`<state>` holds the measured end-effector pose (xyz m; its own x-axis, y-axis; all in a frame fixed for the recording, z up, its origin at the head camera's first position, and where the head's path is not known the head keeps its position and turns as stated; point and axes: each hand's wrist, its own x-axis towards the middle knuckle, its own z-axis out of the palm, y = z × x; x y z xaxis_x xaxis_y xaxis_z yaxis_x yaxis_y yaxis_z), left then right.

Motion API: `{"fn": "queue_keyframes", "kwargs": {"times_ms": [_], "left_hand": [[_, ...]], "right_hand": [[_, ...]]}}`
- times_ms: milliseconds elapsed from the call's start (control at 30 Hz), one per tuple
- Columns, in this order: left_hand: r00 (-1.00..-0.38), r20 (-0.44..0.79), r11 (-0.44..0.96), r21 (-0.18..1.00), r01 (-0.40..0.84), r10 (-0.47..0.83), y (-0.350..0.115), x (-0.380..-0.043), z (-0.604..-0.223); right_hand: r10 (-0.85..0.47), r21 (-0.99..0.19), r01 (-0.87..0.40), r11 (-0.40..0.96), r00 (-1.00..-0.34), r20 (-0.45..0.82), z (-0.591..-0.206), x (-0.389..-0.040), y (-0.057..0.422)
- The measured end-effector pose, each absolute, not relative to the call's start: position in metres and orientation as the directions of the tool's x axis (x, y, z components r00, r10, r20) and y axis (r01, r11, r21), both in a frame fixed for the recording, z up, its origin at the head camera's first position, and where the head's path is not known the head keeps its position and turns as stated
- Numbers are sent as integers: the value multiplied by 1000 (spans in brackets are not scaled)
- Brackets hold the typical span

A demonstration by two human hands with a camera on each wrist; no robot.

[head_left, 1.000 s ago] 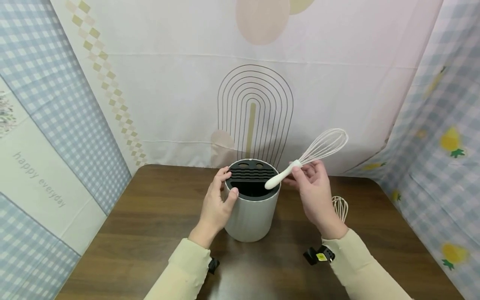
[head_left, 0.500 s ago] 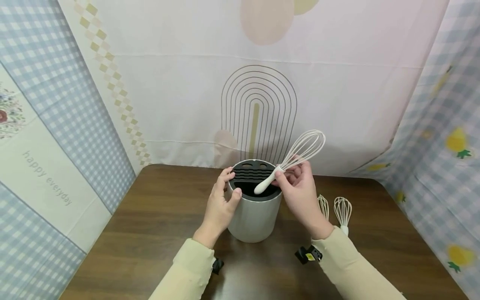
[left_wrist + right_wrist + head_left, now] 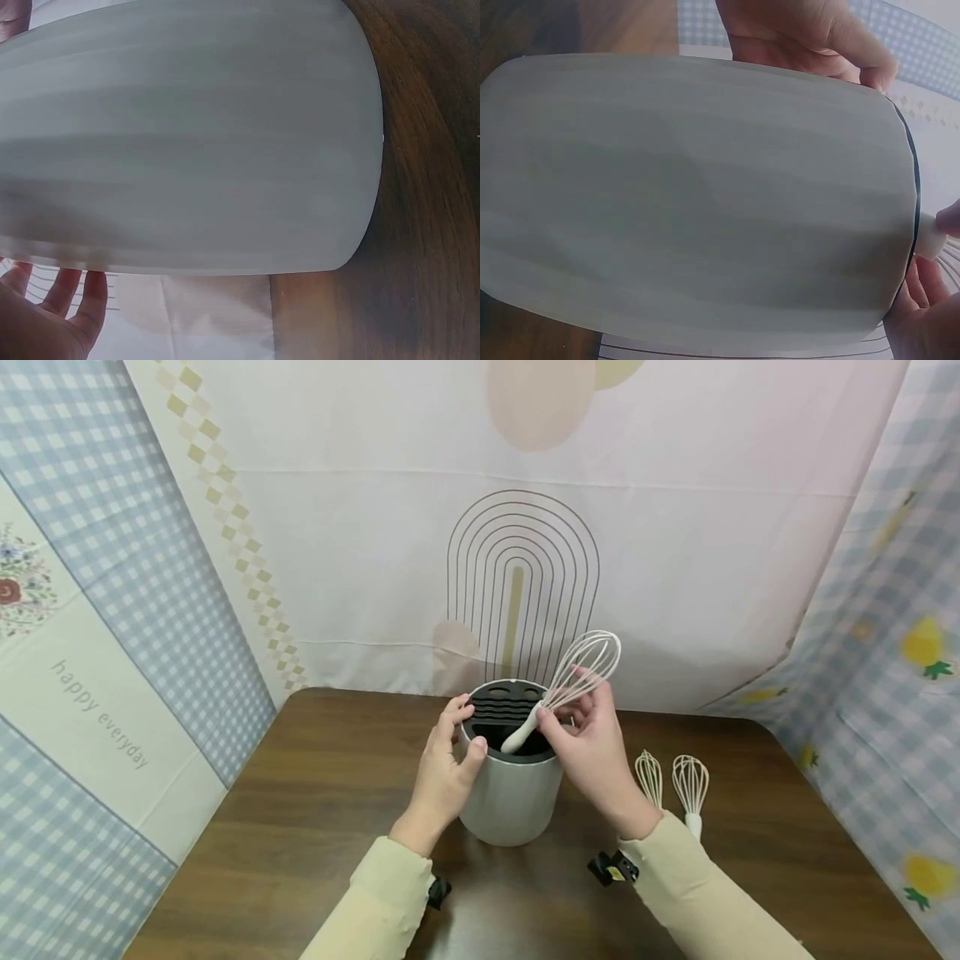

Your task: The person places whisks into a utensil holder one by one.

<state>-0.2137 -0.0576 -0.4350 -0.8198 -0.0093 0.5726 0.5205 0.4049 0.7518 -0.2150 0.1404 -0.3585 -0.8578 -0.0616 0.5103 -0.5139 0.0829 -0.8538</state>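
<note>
A pale grey utensil holder (image 3: 510, 806) with a black slotted lid stands upright on the table. My left hand (image 3: 441, 768) grips its left side near the rim, thumb toward the front; in the left wrist view the fingers (image 3: 91, 307) lie along the holder's wall. My right hand (image 3: 596, 756) pinches a white whisk (image 3: 581, 670) between thumb and fingers where handle and wires meet. The whisk tilts, wires up to the right, its handle end down in the lid's large front opening. In the right wrist view, a bit of handle (image 3: 930, 237) shows past the rim.
Two more white whisks, a left one (image 3: 649, 777) and a right one (image 3: 692, 783), lie on the brown wooden table (image 3: 300, 827), partly covered by my right forearm. A patterned cloth (image 3: 360, 552) hangs behind the table, with checked cloths at both sides.
My right hand has brought the whisk left and lowered its handle end into the holder's opening, turning it more upright. The left hand keeps its grip on the holder.
</note>
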Motion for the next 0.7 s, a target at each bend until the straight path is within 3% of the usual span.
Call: {"fn": "queue_keyframes", "kwargs": {"times_ms": [300,700], "left_hand": [[-810,586,401,746,532,-15,-57,-214,-434],[-812,584,401,745,533,-6,-57,-213,-435]], "right_hand": [[-144,-828,-526,196,-850,506,-358,-213,136],[-263,-697,-569,436,-822,506,-359,-211,135]]}}
